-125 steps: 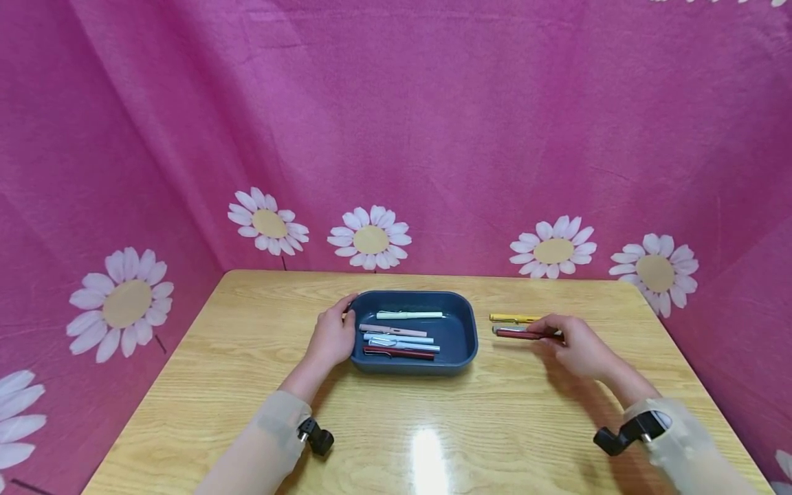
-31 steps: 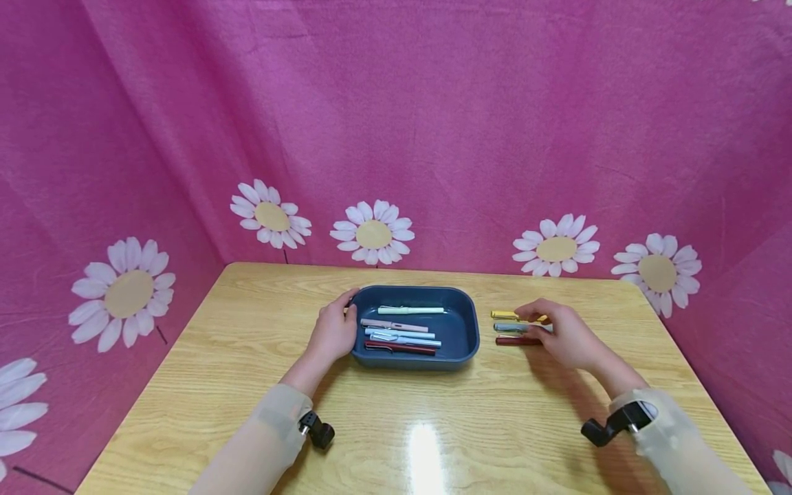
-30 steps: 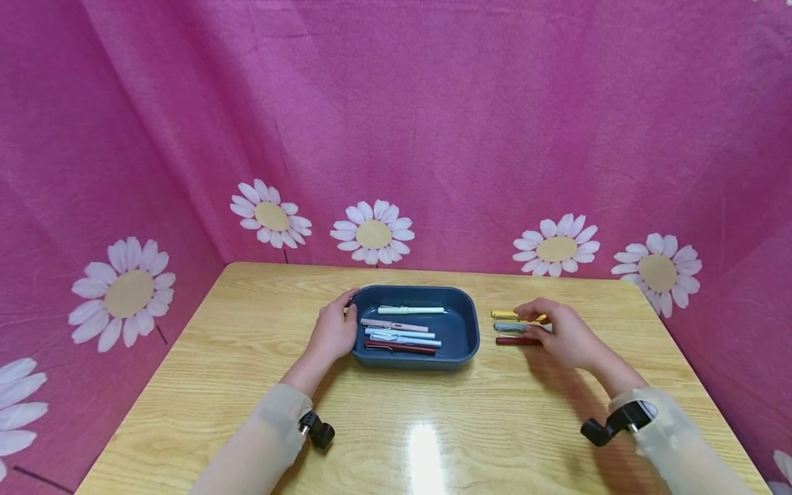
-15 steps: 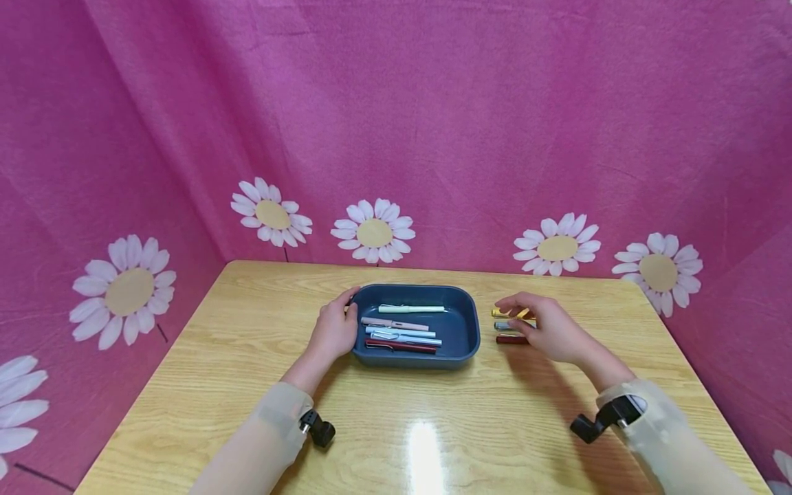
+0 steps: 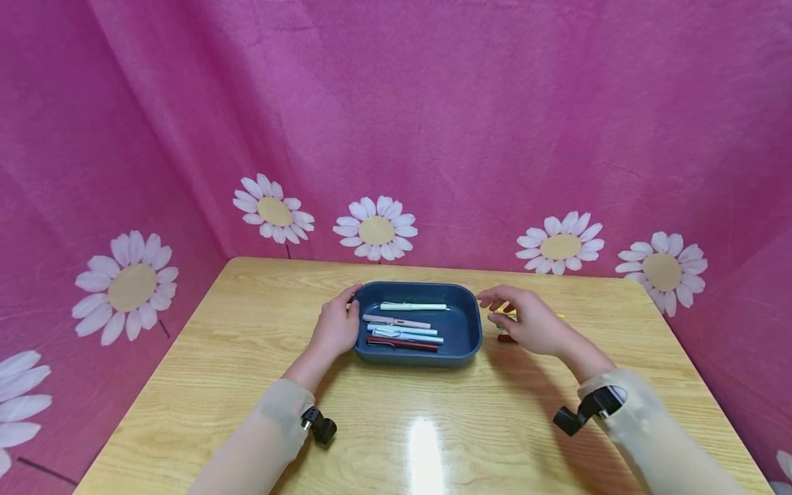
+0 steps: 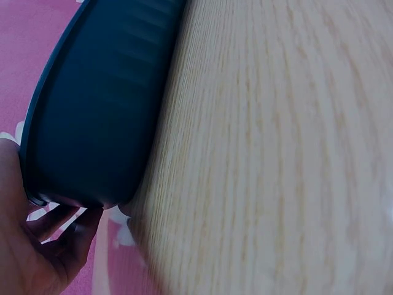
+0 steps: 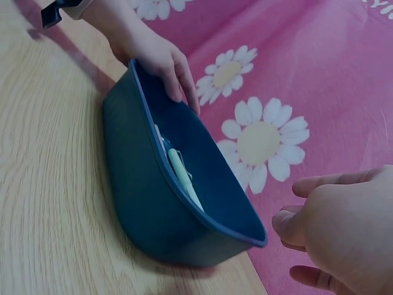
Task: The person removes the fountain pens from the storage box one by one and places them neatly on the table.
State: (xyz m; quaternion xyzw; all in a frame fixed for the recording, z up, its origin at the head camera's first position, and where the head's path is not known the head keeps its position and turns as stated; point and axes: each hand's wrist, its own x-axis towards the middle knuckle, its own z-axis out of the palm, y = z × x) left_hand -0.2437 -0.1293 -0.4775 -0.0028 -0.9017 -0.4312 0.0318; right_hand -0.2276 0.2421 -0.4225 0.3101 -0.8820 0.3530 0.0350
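Observation:
A dark blue tray (image 5: 416, 360) stands on the table with several capped pens lying in it. The light green pen (image 5: 413, 306) lies at the back, the pink pen (image 5: 397, 322) and two light blue ones in the middle, the dark red pen (image 5: 402, 344) in front. My left hand (image 5: 334, 330) grips the tray's left end, thumb at the rim. My right hand (image 5: 526, 322) hovers by the tray's right end, fingers loosely bent and nothing in them. Beneath it, mostly hidden, lie a yellow pen (image 5: 560, 315), a second dark red pen (image 5: 505, 338) and a greyish one.
The wooden table (image 5: 371, 440) has a bright light reflection near its front. A magenta cloth (image 5: 433, 137) with white daisies hangs behind and at both sides. Each wrist wears a black camera mount.
Earlier my right hand held the dark red pen, which now lies beside the yellow and greyish ones. That hand has since moved left to the tray's end. My left hand keeps its grip.

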